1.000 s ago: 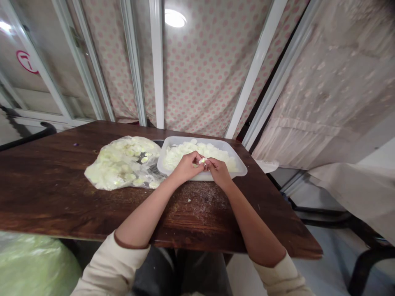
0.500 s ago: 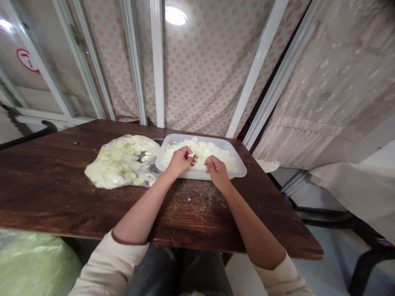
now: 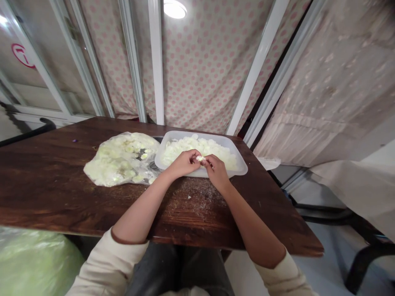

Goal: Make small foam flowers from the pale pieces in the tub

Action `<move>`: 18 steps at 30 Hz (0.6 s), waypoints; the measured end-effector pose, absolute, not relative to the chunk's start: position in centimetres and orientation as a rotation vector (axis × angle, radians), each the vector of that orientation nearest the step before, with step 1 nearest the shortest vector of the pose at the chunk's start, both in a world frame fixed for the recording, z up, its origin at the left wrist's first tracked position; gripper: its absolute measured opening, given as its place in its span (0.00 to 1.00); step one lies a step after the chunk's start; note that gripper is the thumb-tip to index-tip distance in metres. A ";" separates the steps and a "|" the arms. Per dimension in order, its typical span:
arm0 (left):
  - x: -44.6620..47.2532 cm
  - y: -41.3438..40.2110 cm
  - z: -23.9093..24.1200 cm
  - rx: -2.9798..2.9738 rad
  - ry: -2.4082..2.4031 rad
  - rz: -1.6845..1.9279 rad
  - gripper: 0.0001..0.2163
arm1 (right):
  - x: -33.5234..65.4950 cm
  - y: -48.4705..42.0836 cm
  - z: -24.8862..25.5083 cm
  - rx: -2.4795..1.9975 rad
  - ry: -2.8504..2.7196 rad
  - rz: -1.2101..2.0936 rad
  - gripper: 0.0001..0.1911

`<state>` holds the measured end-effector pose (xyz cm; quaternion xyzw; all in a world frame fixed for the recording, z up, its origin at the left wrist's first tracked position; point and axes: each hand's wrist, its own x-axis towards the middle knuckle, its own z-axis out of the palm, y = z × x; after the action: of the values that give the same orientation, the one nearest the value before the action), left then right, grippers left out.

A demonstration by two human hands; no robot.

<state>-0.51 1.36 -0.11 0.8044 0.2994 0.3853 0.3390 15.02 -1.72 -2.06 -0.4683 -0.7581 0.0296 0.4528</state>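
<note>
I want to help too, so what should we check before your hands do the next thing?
1. Piece held: ok. The left hand and right hand pinch a small pale piece between them.
2. Hands over the tub: ok. They are above the near edge of the clear plastic tub.
3. Tub steady: ok. It sits flat on the dark wooden table.
4. Table clean: not ok. Crumbs are scattered in front of the tub.
5. Plastic bag of pale slices: ok. It lies flat left of the tub.
6. Piece clean: cannot tell. It is too small to see well.
</note>
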 end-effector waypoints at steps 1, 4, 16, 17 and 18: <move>-0.5 1.3 0.0 2.089 0.762 1.006 0.03 | 15.0 -1.8 -2.0 -1.182 -1.860 0.084 0.11; -0.7 1.2 0.1 2.081 0.718 1.019 0.04 | 15.0 -1.9 -1.9 -1.256 -1.839 0.134 0.11; -0.6 1.5 -0.3 2.009 0.677 0.981 0.09 | 15.0 -2.0 -2.0 -1.325 -1.816 0.222 0.10; -0.6 1.5 -0.3 2.005 0.687 0.982 0.09 | 14.9 -2.0 -1.9 -1.332 -1.818 0.214 0.10; -0.6 1.4 -0.2 2.001 0.698 0.982 0.09 | 14.9 -2.0 -1.9 -1.341 -1.822 0.199 0.10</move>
<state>-0.58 1.43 -0.23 0.7882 0.2750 0.3867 0.3920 14.91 -2.03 -1.86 -0.5353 -0.7275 0.0796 0.4218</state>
